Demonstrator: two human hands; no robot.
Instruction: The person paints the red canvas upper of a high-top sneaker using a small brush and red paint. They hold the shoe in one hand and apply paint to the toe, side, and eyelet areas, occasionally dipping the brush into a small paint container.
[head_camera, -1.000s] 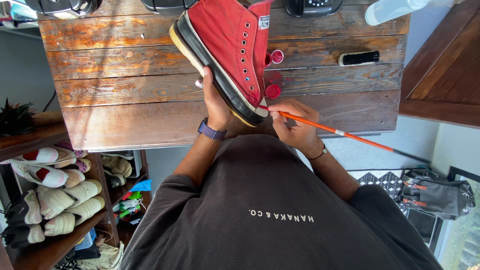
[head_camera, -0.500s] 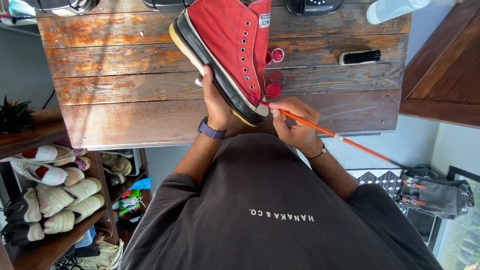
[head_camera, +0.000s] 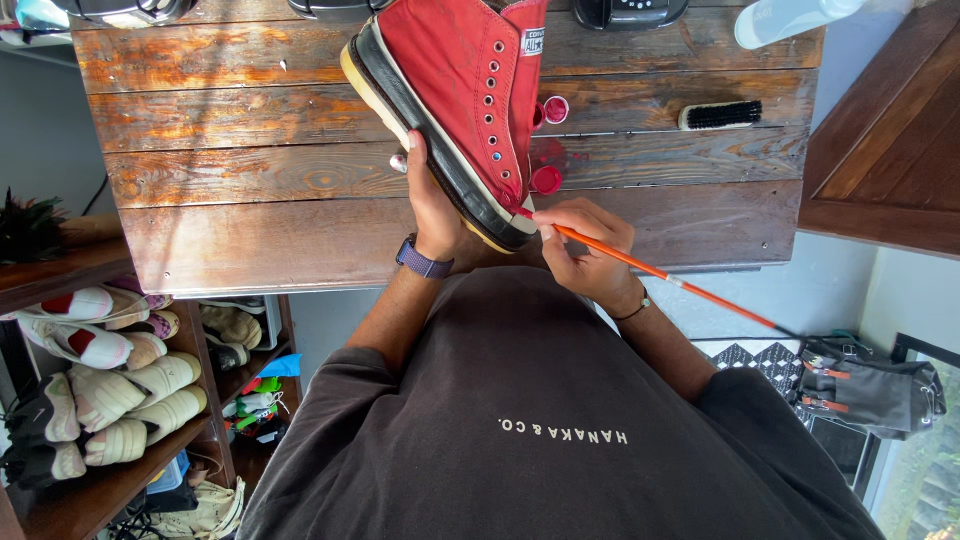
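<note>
Red canvas high-top shoe with a black-and-cream rubber sole (head_camera: 455, 100) sits tilted above the plank wooden table (head_camera: 250, 170), the left hand (head_camera: 432, 205) gripping its sole, fingers clamped. The right hand (head_camera: 590, 250) pinches a long orange-handled paintbrush (head_camera: 665, 275). Since a second ago the brush tip has crept closer to the heel edge, so painting there goes on. A small white rectangular label (head_camera: 532, 42) marks the ankle. Two little red paint pots (head_camera: 550, 145) stand just beside the shoe.

1. Single head-worn camera, looking steeply down over the wearer's chest.
2. Faces the wooden table (head_camera: 250, 170) edge; picture appears inverted.
3. Close range: table fills upper frame, shoe shelf (head_camera: 100, 400) at lower left.
</note>
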